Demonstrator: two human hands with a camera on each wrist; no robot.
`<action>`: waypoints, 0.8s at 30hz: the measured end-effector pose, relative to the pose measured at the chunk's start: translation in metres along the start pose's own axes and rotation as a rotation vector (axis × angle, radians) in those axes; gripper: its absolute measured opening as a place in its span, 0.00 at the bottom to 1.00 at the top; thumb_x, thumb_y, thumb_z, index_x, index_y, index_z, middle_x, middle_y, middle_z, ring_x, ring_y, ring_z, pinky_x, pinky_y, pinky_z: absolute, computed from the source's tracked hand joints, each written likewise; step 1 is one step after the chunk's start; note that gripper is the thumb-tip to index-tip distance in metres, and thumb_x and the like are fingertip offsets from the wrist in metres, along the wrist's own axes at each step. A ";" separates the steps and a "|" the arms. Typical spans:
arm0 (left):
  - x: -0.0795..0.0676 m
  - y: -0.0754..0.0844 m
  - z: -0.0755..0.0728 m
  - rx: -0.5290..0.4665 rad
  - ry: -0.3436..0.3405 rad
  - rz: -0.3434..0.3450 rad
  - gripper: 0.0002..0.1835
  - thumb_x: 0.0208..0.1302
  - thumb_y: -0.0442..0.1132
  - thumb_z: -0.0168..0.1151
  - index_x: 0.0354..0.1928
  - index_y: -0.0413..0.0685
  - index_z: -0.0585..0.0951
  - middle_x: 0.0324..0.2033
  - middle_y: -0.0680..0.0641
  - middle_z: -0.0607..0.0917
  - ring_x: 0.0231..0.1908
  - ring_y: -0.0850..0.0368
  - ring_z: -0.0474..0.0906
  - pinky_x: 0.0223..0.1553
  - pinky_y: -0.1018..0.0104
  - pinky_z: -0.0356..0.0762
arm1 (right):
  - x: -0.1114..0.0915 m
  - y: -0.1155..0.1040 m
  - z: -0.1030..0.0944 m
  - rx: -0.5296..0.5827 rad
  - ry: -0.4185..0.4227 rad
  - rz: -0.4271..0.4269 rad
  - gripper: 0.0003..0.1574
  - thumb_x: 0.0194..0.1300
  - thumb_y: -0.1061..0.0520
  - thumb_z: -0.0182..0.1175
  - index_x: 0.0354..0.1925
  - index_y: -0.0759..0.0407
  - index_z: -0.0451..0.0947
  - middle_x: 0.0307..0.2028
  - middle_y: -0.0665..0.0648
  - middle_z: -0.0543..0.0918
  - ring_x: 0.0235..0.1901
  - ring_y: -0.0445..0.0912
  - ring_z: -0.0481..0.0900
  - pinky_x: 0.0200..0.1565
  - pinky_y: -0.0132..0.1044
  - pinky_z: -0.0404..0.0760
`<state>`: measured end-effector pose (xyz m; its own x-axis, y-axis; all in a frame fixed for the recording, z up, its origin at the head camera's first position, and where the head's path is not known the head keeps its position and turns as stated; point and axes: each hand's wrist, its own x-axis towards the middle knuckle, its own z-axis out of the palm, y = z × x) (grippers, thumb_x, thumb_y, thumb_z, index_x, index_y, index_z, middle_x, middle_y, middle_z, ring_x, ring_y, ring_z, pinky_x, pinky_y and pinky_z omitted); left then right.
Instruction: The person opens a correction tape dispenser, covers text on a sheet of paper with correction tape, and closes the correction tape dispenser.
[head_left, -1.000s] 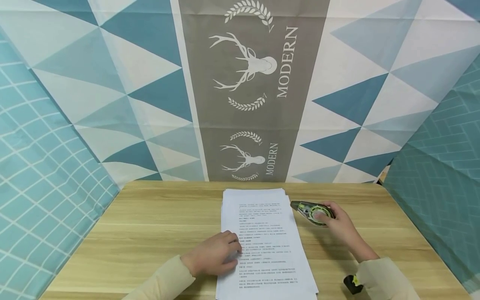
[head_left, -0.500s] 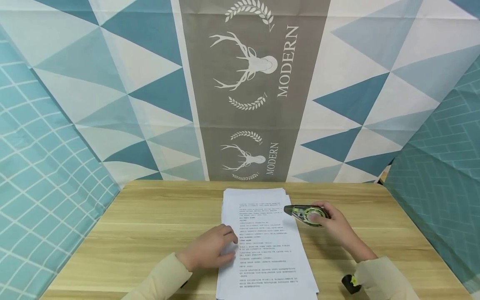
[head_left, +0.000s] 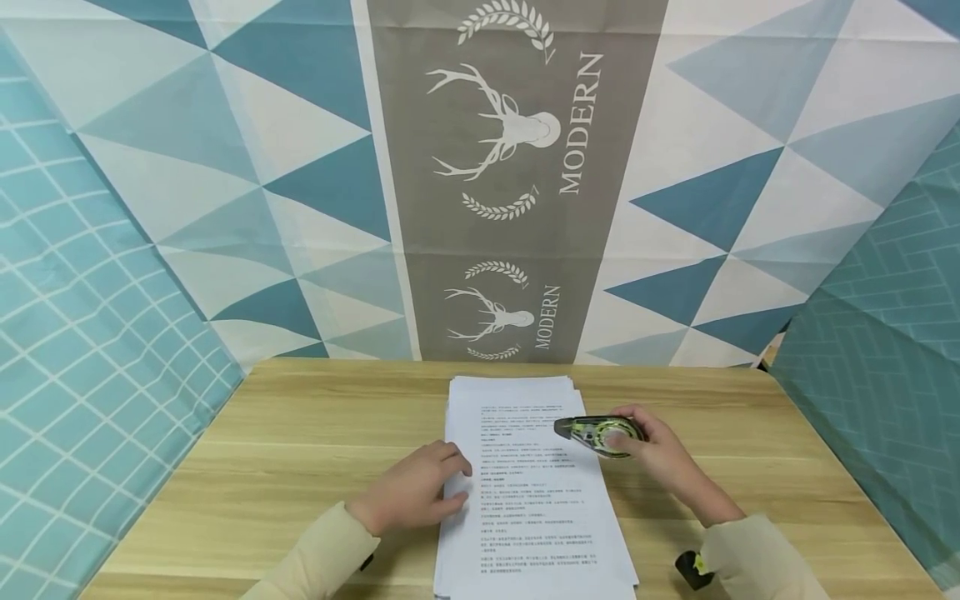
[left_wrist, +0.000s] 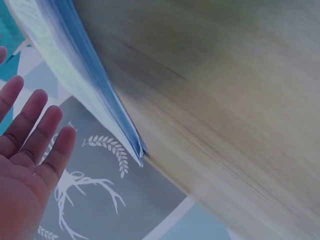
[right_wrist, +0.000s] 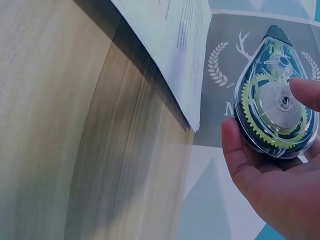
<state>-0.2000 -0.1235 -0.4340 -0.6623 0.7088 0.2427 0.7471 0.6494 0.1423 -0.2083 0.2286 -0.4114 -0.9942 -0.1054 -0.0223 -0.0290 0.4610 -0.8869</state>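
Note:
A thick stack of printed white paper (head_left: 534,508) lies on the wooden table. My right hand (head_left: 667,462) holds a correction tape (head_left: 592,435) between thumb and fingers, its dark tip pointing left over the upper right part of the top sheet. Close up in the right wrist view, the correction tape (right_wrist: 275,100) has a clear case with a yellow-green gear wheel inside and a dark cap. At the stack's left edge is my left hand (head_left: 412,490), fingers loosely bent and holding nothing. The left wrist view shows its palm (left_wrist: 22,185) and spread fingers beside the paper edge.
Pale wood table (head_left: 300,442) extends on both sides of the stack. A patterned cloth backdrop (head_left: 510,167) rises behind the table's far edge. A small black object with a yellow mark (head_left: 692,570) shows beside the right sleeve.
My right hand has brought the correction tape leftward, from beside the stack to over the top sheet. My left hand has shifted slightly up and left, off the printed lines toward the paper's edge.

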 end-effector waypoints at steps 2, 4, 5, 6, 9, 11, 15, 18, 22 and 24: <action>0.000 0.000 -0.002 -0.012 0.013 -0.007 0.12 0.58 0.46 0.61 0.41 0.51 0.78 0.36 0.54 0.78 0.34 0.64 0.69 0.40 0.70 0.73 | 0.000 -0.002 0.001 -0.003 -0.004 -0.008 0.23 0.63 0.57 0.58 0.55 0.61 0.69 0.50 0.65 0.75 0.41 0.45 0.74 0.40 0.38 0.77; 0.001 0.001 -0.003 -0.027 0.023 -0.016 0.12 0.58 0.46 0.61 0.41 0.50 0.78 0.36 0.54 0.79 0.35 0.64 0.70 0.41 0.69 0.73 | 0.000 -0.003 0.003 -0.004 -0.013 -0.023 0.23 0.63 0.58 0.58 0.55 0.62 0.69 0.50 0.65 0.75 0.41 0.46 0.74 0.40 0.39 0.78; 0.001 0.001 -0.004 -0.035 0.028 -0.020 0.12 0.58 0.46 0.61 0.41 0.50 0.78 0.36 0.53 0.79 0.35 0.63 0.70 0.41 0.69 0.74 | -0.001 -0.003 0.003 -0.004 -0.015 -0.025 0.22 0.62 0.58 0.58 0.54 0.61 0.69 0.50 0.65 0.75 0.41 0.46 0.74 0.40 0.39 0.78; 0.001 0.001 -0.005 -0.038 0.033 -0.026 0.12 0.58 0.46 0.61 0.41 0.50 0.79 0.36 0.54 0.79 0.35 0.63 0.70 0.42 0.69 0.74 | -0.001 -0.004 0.004 0.002 -0.020 -0.030 0.22 0.62 0.58 0.58 0.54 0.61 0.69 0.50 0.65 0.75 0.41 0.47 0.74 0.40 0.40 0.78; 0.002 0.002 -0.007 -0.054 0.052 -0.044 0.12 0.58 0.46 0.61 0.41 0.49 0.79 0.37 0.53 0.80 0.37 0.63 0.72 0.43 0.67 0.74 | -0.002 -0.006 0.005 0.006 -0.035 -0.042 0.22 0.62 0.59 0.59 0.54 0.62 0.69 0.50 0.65 0.75 0.41 0.47 0.74 0.40 0.39 0.78; 0.002 0.002 -0.009 -0.081 0.071 -0.065 0.12 0.58 0.46 0.61 0.41 0.48 0.79 0.37 0.52 0.80 0.38 0.62 0.72 0.44 0.66 0.74 | -0.002 -0.008 0.007 0.008 -0.039 -0.050 0.22 0.62 0.58 0.59 0.54 0.62 0.69 0.50 0.64 0.75 0.41 0.47 0.73 0.39 0.36 0.77; 0.002 0.003 -0.012 -0.162 0.097 -0.115 0.13 0.58 0.45 0.61 0.42 0.46 0.79 0.38 0.51 0.81 0.39 0.58 0.74 0.45 0.64 0.74 | -0.003 -0.010 0.009 0.010 -0.053 -0.084 0.23 0.61 0.59 0.59 0.54 0.63 0.70 0.50 0.65 0.76 0.42 0.46 0.74 0.37 0.32 0.76; 0.001 0.003 -0.013 -0.219 0.120 -0.149 0.13 0.59 0.44 0.61 0.43 0.46 0.78 0.39 0.51 0.81 0.41 0.55 0.76 0.46 0.63 0.74 | -0.003 -0.010 0.011 0.018 -0.066 -0.104 0.22 0.61 0.59 0.59 0.53 0.63 0.70 0.49 0.65 0.76 0.41 0.46 0.74 0.37 0.32 0.77; 0.001 0.004 -0.013 -0.281 0.177 -0.188 0.12 0.58 0.42 0.62 0.43 0.46 0.78 0.40 0.51 0.81 0.43 0.54 0.76 0.48 0.62 0.74 | -0.001 -0.009 0.013 0.014 -0.082 -0.113 0.21 0.61 0.59 0.59 0.53 0.62 0.71 0.49 0.65 0.76 0.41 0.46 0.74 0.38 0.32 0.77; 0.001 0.004 -0.013 -0.299 0.204 -0.206 0.12 0.58 0.42 0.62 0.43 0.48 0.77 0.40 0.50 0.81 0.43 0.55 0.77 0.48 0.62 0.75 | -0.001 -0.010 0.013 0.014 -0.086 -0.108 0.21 0.61 0.59 0.59 0.53 0.62 0.71 0.49 0.64 0.76 0.41 0.45 0.74 0.38 0.32 0.77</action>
<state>-0.1976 -0.1239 -0.4204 -0.7973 0.4836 0.3613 0.6036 0.6419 0.4728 -0.2059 0.2125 -0.4088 -0.9729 -0.2287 0.0347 -0.1330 0.4303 -0.8928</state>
